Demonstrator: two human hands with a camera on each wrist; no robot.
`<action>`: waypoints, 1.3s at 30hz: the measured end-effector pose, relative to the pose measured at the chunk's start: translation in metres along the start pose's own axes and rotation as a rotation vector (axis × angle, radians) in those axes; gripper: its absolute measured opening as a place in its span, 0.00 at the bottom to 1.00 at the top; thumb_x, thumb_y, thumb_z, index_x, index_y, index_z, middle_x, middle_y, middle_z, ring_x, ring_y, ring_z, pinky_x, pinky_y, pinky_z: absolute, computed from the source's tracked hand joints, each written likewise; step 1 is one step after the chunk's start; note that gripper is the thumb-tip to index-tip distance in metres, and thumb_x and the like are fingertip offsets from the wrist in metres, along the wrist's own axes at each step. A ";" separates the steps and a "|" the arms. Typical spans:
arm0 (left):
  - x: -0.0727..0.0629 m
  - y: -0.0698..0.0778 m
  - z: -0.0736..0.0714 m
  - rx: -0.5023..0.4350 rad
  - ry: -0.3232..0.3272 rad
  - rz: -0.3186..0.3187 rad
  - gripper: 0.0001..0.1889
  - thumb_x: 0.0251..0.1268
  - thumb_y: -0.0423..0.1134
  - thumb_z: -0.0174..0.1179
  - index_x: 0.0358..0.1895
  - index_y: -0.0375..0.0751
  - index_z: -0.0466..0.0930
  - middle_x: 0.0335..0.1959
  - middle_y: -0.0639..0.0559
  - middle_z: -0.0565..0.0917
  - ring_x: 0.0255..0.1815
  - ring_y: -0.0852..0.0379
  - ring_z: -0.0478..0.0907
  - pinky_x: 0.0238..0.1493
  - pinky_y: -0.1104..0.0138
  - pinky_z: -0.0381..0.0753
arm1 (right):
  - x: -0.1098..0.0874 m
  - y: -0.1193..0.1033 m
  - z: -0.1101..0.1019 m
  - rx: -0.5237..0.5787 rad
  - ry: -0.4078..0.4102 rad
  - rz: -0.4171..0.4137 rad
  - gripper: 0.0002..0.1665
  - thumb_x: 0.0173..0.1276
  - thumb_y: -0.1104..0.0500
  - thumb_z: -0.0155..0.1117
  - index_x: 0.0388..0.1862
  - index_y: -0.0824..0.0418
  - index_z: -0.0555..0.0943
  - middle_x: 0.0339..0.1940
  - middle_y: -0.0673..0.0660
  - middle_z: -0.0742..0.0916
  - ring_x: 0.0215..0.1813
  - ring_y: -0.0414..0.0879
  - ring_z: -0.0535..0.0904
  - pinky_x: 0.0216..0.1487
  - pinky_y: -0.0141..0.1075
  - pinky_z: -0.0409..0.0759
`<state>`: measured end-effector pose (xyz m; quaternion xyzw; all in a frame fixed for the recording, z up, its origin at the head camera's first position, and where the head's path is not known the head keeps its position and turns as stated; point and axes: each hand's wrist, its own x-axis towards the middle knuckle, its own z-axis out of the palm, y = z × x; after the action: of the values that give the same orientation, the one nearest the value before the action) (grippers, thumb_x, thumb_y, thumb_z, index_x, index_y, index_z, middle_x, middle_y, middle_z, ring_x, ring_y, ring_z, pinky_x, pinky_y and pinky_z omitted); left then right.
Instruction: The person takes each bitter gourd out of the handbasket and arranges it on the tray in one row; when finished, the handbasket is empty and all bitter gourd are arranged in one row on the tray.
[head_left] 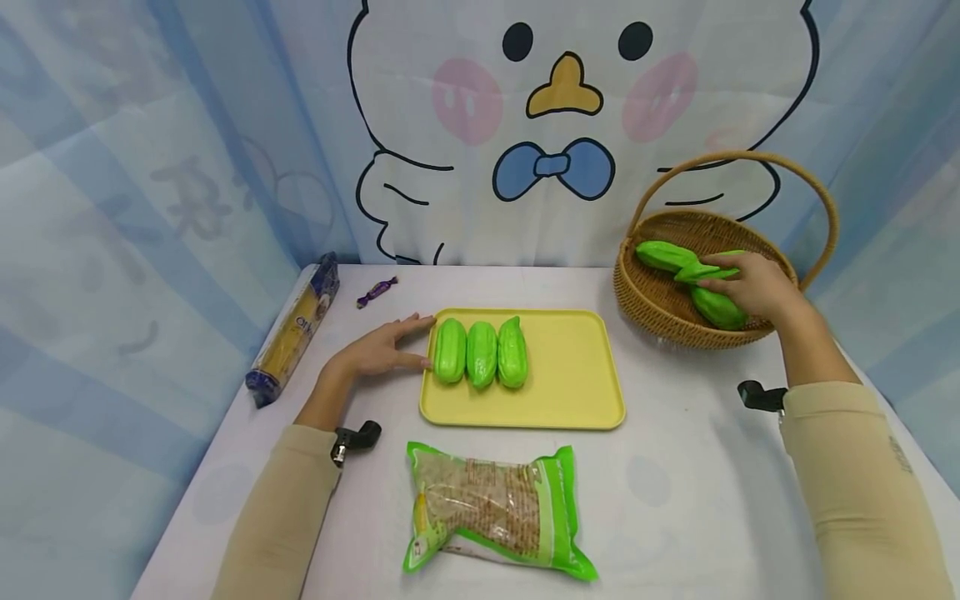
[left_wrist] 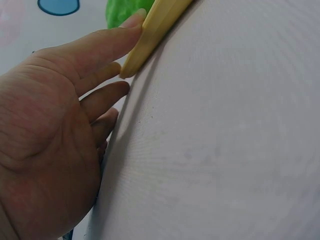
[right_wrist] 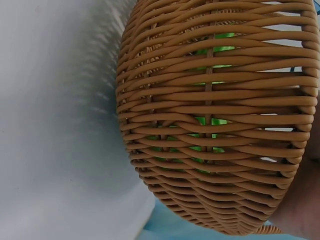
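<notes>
Three glossy green ribbed bitter melons (head_left: 482, 354) lie side by side on the left part of a yellow tray (head_left: 570, 367). At that tray's left edge is my left hand (head_left: 384, 346), fingers extended, its thumb touching the rim (left_wrist: 142, 40) in the left wrist view. My right hand (head_left: 753, 287) reaches into a wicker basket (head_left: 645, 304) at the right. Its thumb and fingers pinch a green bitter melon (head_left: 697, 272), partly covered by the hand. Other green bitter melons (head_left: 663, 255) lie around it in the basket. The right wrist view shows mostly the basket's woven side (right_wrist: 215, 105), which hides the fingers.
A green-edged plastic bag of brown food (head_left: 495, 504) lies in front of the tray. Along the table's left side is a long yellow-and-blue packet (head_left: 294, 329), with a purple wrapped candy (head_left: 377, 292) near it. The basket's tall handle (head_left: 738, 157) arches above. A printed curtain (head_left: 555, 233) hangs behind.
</notes>
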<state>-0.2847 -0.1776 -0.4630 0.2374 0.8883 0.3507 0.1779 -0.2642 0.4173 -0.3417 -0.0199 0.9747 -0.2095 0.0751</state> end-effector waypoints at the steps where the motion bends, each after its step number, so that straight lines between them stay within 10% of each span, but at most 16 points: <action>1: 0.000 0.000 0.000 -0.001 0.000 0.001 0.48 0.63 0.60 0.72 0.84 0.57 0.58 0.87 0.44 0.49 0.88 0.40 0.38 0.87 0.42 0.36 | 0.000 0.000 -0.001 -0.008 -0.012 0.005 0.39 0.82 0.44 0.57 0.82 0.62 0.64 0.78 0.78 0.66 0.71 0.78 0.66 0.58 0.67 0.74; 4: 0.000 0.001 0.001 -0.005 0.000 0.002 0.48 0.63 0.60 0.72 0.84 0.57 0.58 0.87 0.44 0.49 0.88 0.40 0.38 0.87 0.42 0.36 | 0.000 0.001 -0.002 -0.029 -0.032 0.017 0.36 0.82 0.46 0.58 0.80 0.63 0.66 0.73 0.79 0.70 0.69 0.77 0.67 0.57 0.67 0.74; 12: 0.000 0.001 0.001 -0.005 0.002 -0.001 0.49 0.62 0.61 0.72 0.84 0.58 0.58 0.87 0.44 0.48 0.88 0.38 0.37 0.86 0.40 0.36 | 0.008 0.009 -0.001 0.018 -0.081 0.070 0.30 0.82 0.53 0.57 0.77 0.65 0.71 0.68 0.81 0.74 0.25 0.49 0.71 0.23 0.41 0.72; 20: -0.001 -0.001 0.001 0.010 0.003 0.001 0.49 0.62 0.61 0.72 0.83 0.57 0.58 0.87 0.44 0.49 0.88 0.38 0.38 0.86 0.40 0.36 | 0.012 0.013 0.001 -0.011 -0.129 0.083 0.35 0.82 0.47 0.58 0.77 0.67 0.69 0.75 0.81 0.66 0.65 0.77 0.68 0.55 0.66 0.76; 39: -0.001 0.000 0.000 0.008 0.008 0.012 0.49 0.62 0.61 0.72 0.83 0.57 0.59 0.87 0.44 0.50 0.88 0.39 0.39 0.86 0.41 0.36 | 0.023 0.021 0.007 -0.087 -0.189 0.107 0.31 0.81 0.52 0.59 0.74 0.69 0.72 0.74 0.84 0.65 0.75 0.83 0.54 0.75 0.75 0.58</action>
<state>-0.2843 -0.1785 -0.4629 0.2422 0.8889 0.3491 0.1714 -0.2864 0.4318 -0.3598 0.0090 0.9711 -0.1599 0.1769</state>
